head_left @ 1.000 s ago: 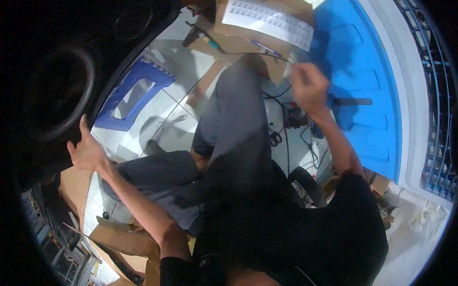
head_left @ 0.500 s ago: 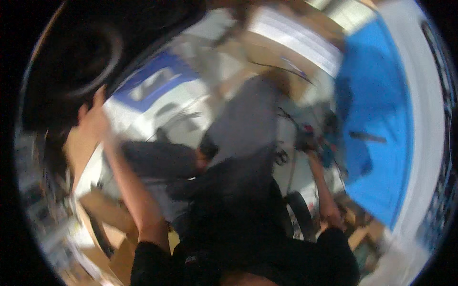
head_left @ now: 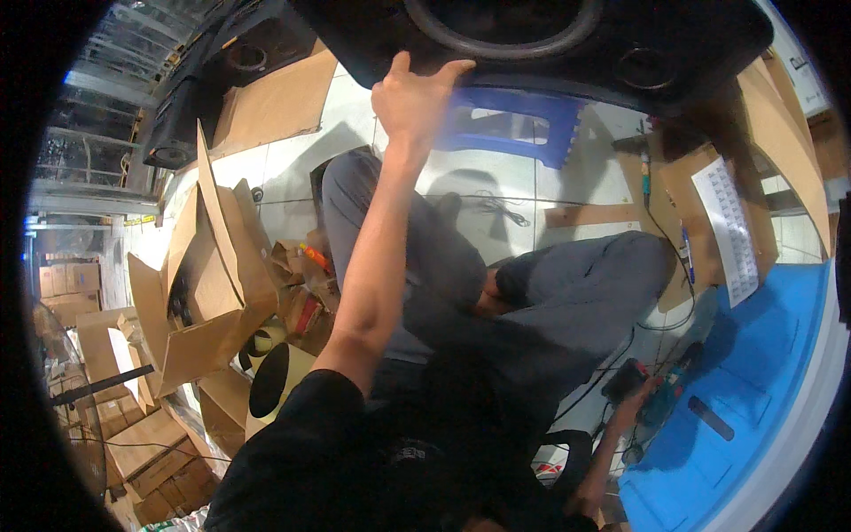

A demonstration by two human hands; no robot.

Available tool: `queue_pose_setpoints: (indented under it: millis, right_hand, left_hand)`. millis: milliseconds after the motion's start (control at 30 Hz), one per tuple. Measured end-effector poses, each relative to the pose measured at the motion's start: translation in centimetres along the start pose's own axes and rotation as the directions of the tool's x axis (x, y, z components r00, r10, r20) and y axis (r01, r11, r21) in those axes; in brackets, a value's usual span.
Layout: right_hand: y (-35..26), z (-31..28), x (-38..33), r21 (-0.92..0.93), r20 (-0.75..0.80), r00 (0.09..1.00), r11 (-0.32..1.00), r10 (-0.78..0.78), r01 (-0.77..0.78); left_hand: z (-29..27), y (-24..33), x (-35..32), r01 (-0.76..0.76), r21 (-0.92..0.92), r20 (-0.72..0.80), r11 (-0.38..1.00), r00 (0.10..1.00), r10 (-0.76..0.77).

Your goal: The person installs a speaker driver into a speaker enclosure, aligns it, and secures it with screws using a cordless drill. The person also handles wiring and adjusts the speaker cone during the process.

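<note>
Left hand [head_left: 415,96]: open, fingers spread, flat against edge of black speaker cabinet [head_left: 567,40] above blue stool [head_left: 510,124]; right hand [head_left: 640,403]: closed around power tool [head_left: 665,401] near blue mat [head_left: 745,390]; step judged: steadying cabinet; next likely needs tool brought up.

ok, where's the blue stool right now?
Head view, upper middle: the blue stool stands on the white floor just right of the left hand, beneath the big black speaker cabinet.
</note>
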State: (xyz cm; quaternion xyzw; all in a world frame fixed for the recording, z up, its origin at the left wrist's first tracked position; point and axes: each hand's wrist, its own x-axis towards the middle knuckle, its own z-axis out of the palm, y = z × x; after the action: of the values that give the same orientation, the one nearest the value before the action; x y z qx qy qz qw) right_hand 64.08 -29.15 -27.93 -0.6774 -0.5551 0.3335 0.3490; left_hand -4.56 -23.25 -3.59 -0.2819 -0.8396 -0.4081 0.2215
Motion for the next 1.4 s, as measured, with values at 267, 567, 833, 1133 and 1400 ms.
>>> queue_pose_setpoints:
  millis: [267,567,833,1133,1400]
  right_hand:
    - [-25.2,1.4,-4.4,0.089,0.356,0.720,0.788,-0.596,0.609]
    - [-40.4,17.1,-2.9,-0.165,0.421,0.031,-0.043,-0.907,0.985]
    - [-41.1,22.2,-0.8,-0.147,0.310,-0.005,-0.053,-0.951,0.988]
    - [-40.5,22.8,-0.8,-0.128,0.353,0.062,0.018,-0.933,0.992]
    - [-40.8,23.8,-0.6,-0.143,0.265,0.063,0.025,-0.962,0.989]
  left_hand:
    - [1.0,-1.3,-0.2,-0.067,-0.017,-0.081,0.998,0.995,0.066]
    - [0.6,-0.7,-0.2,-0.045,-0.005,-0.054,0.999,0.998,0.045]
    - [0.6,-0.8,-0.4,-0.101,-0.056,-0.098,0.993,0.991,0.095]
    - [0.7,-1.0,-0.5,-0.122,-0.046,-0.106,0.991,0.988,0.116]
    - [0.8,-0.9,-0.5,-0.115,-0.085,-0.115,0.990,0.988,0.105]
